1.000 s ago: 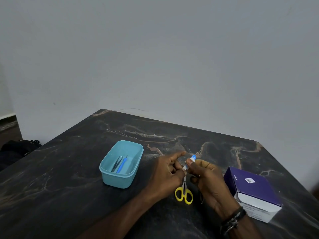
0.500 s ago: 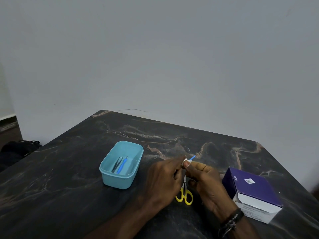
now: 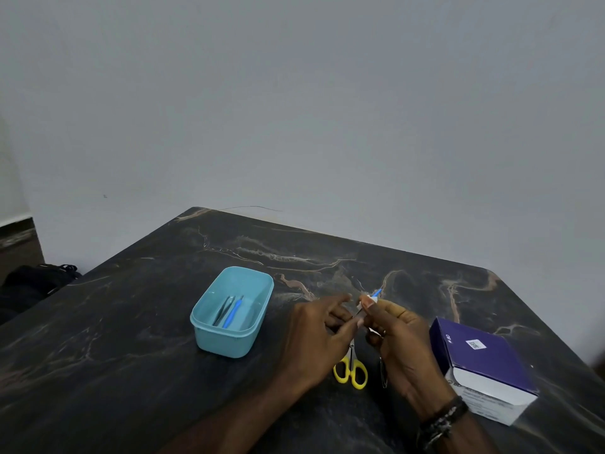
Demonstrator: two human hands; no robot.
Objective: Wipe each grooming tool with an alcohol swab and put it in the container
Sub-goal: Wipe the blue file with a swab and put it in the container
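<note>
Pinching a blue-handled tool (image 3: pixel 376 293) in a white swab (image 3: pixel 366 299), both hands (image 3: pixel 319 342) (image 3: pixel 397 342) work between container (image 3: pixel 209 326) and box (image 3: pixel 484 365).

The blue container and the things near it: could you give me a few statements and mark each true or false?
1. The blue container holds two tools. True.
2. The yellow-handled scissors lie inside the container. False: they lie on the table, below the hands.
3. The right hand pinches a white swab round a blue-tipped tool. True.
4. The purple box sits left of the container. False: it sits far right.
5. The left hand rests flat on the table. False: its fingers reach toward the tool.
</note>
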